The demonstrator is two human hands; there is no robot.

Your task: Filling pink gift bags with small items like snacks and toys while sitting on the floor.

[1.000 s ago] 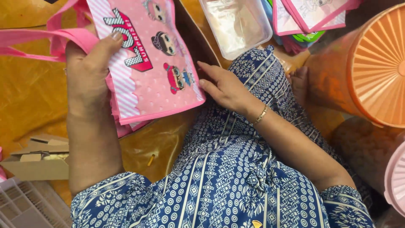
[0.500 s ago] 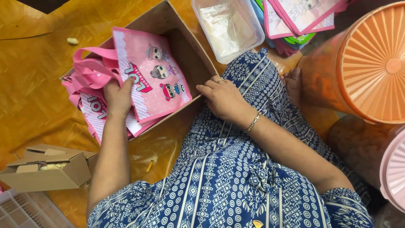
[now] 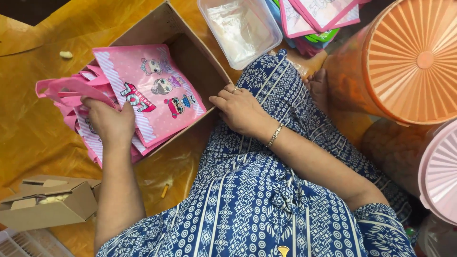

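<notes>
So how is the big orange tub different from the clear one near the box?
The orange tub is round, tall and shut with a ribbed lid; the clear tub is rectangular, shallow and lidless, showing a whitish bag inside. The orange tub looks far bigger than the clear tub. Both look plastic and sit beyond the person's knee.

head view: worn on the person's head | faces steeply down over lap and floor | close range, arm's reach | only one view, nothing shared

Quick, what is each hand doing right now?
Left hand: closed on the pink bags in the cardboard box.
Right hand: open, holding nothing, resting at the box's edge.
</notes>
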